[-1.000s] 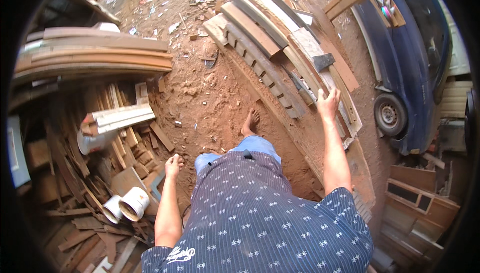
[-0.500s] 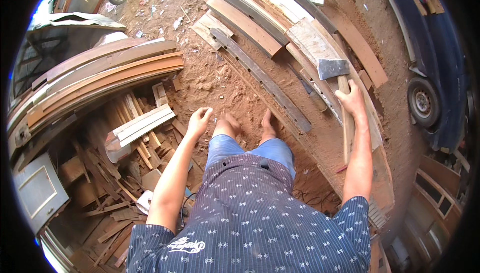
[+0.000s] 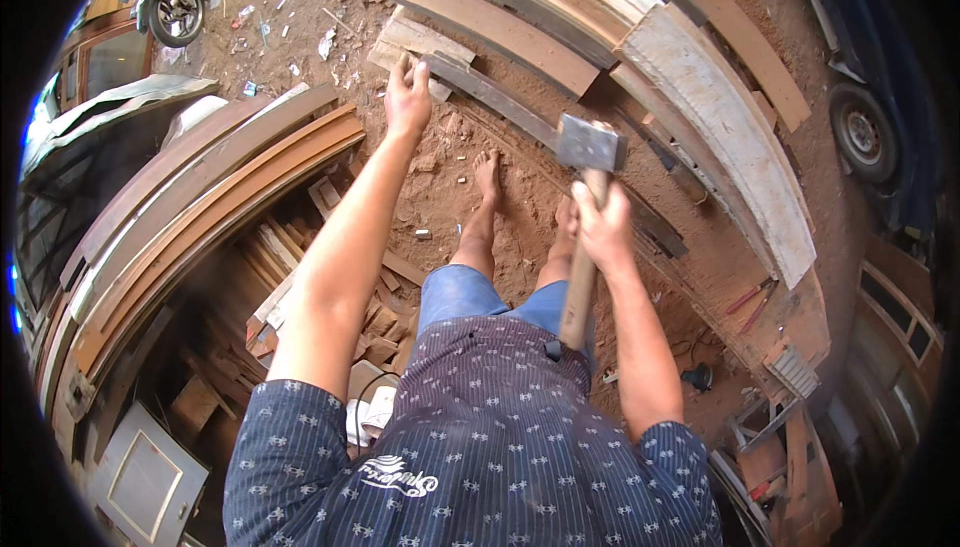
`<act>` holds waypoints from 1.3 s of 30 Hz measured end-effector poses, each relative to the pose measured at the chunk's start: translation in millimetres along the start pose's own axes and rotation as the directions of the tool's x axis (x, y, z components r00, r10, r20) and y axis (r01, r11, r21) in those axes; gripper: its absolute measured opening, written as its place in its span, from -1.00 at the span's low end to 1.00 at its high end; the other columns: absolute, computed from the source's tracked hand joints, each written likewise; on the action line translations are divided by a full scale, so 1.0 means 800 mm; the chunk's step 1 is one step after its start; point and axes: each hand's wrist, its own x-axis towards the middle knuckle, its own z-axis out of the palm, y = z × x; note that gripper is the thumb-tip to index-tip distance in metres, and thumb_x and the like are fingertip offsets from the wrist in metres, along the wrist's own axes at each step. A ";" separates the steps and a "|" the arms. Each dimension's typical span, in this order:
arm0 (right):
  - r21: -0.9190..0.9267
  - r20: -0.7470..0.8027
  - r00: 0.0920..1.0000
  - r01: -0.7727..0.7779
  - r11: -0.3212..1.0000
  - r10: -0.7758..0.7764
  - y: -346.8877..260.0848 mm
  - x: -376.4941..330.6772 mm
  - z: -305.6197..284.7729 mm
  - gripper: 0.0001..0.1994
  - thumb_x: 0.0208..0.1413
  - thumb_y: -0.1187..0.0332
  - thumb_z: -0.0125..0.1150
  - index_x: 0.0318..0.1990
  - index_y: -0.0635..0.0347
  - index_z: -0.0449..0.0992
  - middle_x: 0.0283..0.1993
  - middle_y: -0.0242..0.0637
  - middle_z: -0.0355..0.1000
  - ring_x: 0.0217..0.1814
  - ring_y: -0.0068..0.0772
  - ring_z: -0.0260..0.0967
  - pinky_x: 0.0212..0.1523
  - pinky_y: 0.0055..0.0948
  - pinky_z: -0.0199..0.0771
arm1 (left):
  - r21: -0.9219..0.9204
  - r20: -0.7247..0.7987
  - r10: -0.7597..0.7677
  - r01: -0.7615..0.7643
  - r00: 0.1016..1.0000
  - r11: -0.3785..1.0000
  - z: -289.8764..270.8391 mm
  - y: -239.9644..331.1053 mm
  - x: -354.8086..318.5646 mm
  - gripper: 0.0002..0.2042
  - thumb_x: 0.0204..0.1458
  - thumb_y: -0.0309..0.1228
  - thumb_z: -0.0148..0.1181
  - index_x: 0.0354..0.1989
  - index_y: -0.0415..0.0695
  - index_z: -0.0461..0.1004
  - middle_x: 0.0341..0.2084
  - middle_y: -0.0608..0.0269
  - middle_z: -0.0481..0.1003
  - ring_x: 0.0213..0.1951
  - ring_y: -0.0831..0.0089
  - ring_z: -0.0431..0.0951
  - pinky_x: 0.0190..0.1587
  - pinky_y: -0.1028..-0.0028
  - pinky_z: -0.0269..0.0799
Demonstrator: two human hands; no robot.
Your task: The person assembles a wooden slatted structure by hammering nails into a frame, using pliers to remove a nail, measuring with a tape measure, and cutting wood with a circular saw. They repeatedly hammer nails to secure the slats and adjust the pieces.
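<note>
My right hand (image 3: 605, 227) is closed round the wooden handle of a hatchet (image 3: 592, 144), high up near its dark metal head. The handle's lower end hangs in front of my shorts. Stretched forward, my left hand (image 3: 408, 99) appears beside the near-left end of a dark notched wooden beam (image 3: 500, 97). Its fingers are curled with thumb and forefinger apart, and no held thing shows. Whether it touches the beam is unclear. Under that end lies a pale short board (image 3: 425, 39).
Stacked planks (image 3: 215, 182) fill the left, above scrap wood. A wide pale board (image 3: 715, 127) lies on the right pile, with red-handled pliers (image 3: 750, 299) near its lower end. My bare feet stand on reddish dirt. A dark blue vehicle's wheel (image 3: 862, 134) is far right, a motorcycle wheel (image 3: 175, 12) far left.
My right hand has brought the hatchet left, off the boards and in front of my body. My left hand has reached forward to the beam's end. The view has shifted.
</note>
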 end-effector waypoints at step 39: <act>0.082 -0.528 0.845 -0.045 0.996 0.082 0.083 -0.163 -0.199 -0.75 0.29 0.16 0.26 -0.19 0.17 0.46 -0.51 -0.34 0.48 -0.61 -0.56 0.42 -0.58 -0.44 0.51 | 0.312 0.754 0.493 -0.898 0.433 0.311 0.086 0.039 -0.243 -0.32 0.30 -0.04 -0.02 0.45 -0.26 0.14 0.49 -0.04 0.06 0.52 0.10 -0.02 0.52 -0.05 -0.33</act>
